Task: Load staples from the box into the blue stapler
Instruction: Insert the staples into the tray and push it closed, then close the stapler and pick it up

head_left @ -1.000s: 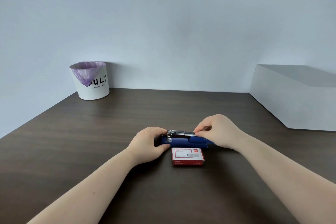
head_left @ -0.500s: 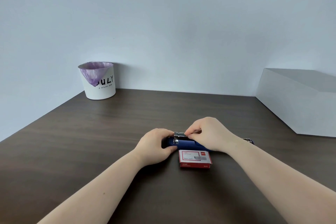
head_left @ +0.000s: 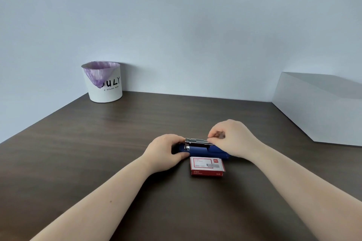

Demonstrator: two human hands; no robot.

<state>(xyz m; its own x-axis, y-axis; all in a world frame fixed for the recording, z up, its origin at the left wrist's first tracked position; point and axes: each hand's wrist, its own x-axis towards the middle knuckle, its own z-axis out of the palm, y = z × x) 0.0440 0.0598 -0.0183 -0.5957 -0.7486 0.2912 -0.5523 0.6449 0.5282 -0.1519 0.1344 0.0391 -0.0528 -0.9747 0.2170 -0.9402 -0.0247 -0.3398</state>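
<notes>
Meanwhile, the left hand (head_left: 166, 151) grips the stapler (head_left: 197, 149); the right hand (head_left: 233, 139) pinches its metal rail (head_left: 196, 140). Just nearer than both lies the staple box (head_left: 206, 166); a bin (head_left: 103, 82) stands far beyond the left.

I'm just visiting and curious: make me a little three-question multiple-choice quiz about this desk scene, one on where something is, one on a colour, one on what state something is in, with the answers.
1. Where does the staple box lie?
A. Inside the white bin
B. On the table, just nearer the person than the stapler
C. On top of the white box at the right

2. What colour is the liner in the white bin?
A. Purple
B. Green
C. Black

3. What state is the blue stapler in?
A. Standing on end, untouched
B. Lying flat with its metal staple channel exposed on top, both hands on it
C. Lifted clear of the table

Answers:
1. B: the red and white box sits on the table in front of the stapler.
2. A: a purple bag drapes over the rim.
3. B: the left hand steadies one end while the right hand pinches at the channel.
</notes>
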